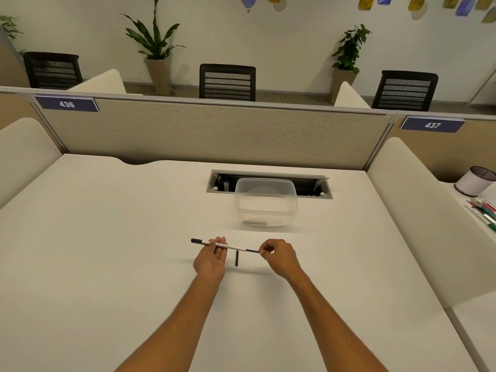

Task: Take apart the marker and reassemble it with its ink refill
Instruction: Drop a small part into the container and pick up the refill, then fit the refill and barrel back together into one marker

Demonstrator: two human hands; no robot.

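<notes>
A white marker barrel [233, 247] with a black cap end at its left lies across the fingers of my left hand [212, 257], held level above the desk. From the barrel's right end a thin dark ink refill [252, 250] sticks out, and my right hand [277, 255] pinches its tip between thumb and fingers. A small black marker piece [236, 258] lies on the white desk [107, 251] between my two hands.
A clear plastic container [265, 202] stands just beyond my hands, in front of a cable tray opening [268, 181]. A partition wall closes the far edge. On the neighbouring desk at right are a white cup [473, 181] and several pens [483, 210].
</notes>
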